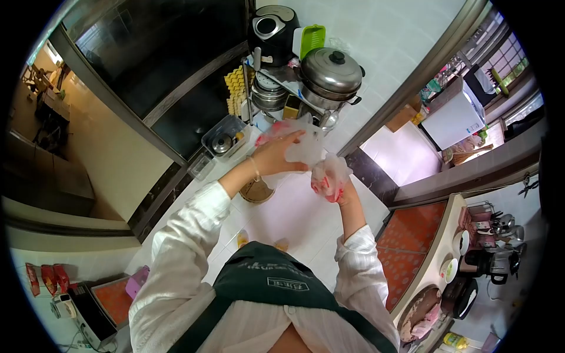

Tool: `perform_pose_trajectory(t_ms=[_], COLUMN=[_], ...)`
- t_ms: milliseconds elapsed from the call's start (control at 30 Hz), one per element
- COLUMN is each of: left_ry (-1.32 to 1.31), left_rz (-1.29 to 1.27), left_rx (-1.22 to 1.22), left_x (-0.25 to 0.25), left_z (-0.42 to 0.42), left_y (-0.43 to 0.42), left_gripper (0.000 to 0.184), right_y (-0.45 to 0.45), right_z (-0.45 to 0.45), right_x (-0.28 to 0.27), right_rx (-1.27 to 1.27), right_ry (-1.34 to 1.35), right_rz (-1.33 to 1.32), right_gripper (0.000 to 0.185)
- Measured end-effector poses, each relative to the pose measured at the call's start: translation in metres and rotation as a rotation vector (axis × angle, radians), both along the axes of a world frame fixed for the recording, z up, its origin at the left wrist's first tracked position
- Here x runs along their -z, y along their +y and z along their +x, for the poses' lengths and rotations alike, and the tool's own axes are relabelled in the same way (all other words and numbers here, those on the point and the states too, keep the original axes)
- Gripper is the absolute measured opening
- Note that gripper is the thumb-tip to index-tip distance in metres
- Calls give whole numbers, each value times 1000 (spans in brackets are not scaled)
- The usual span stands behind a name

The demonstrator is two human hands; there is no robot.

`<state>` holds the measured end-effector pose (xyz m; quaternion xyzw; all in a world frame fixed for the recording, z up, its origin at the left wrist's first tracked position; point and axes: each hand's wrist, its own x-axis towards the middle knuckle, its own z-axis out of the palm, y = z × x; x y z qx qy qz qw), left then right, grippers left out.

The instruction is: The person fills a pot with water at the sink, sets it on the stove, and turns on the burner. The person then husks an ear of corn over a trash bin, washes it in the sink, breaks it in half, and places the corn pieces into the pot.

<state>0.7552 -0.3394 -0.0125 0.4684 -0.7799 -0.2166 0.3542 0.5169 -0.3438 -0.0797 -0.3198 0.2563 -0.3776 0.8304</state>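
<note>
Above tiles (312,232), left hand (279,156) grips plastic (302,148); bag (330,172) obscures whether right hand (341,192) is closed.

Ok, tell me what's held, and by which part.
The left hand holds a translucent white and red plastic bag between thumb and fingers; folds hide which part. Plastic covers the right hand, hiding any grip.

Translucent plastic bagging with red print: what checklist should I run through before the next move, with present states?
1. Left hand at the translucent, red-printed plastic bagging: ok.
2. Left hand's grip firm: cannot tell, fingers and thumb look spread around it.
3. Right hand uncovered: not ok, plastic shrouds its fingers.
4. Bagging is one piece: cannot tell.
5. Domed lid on the large silver metal pot: ok.
</note>
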Motion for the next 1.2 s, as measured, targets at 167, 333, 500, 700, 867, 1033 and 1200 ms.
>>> perform_pose_trajectory(t_ms=[167,333,500,700,867,1033,1200], left_ry=[234,1338,1524,1252,1122,1271,1704], left_rz=[492,873,1150,1107,1166,1281,1401], left_rx=[-204,-509,-664,-140,78,126,358], left_x=[95,179,135,115,68,67,108], left_z=[59,131,117,100,118,122,118], left_y=[-22,-24,-8,23,66,114,148], left_gripper=[26,20,27,37,53,58,55], right_y=[10,53,92,70,42,72,115], right_z=[-7,-34,-34,33,156,254,274], right_x=[51,95,137,74,76,128,218], right_rx=[214,536,753,264,-259,-22,117], right_ry=[85,229,246,-33,276,40,5], right_rz=[15,200,405,26,87,132,345], right_gripper=[28,30,36,39,29,31,34])
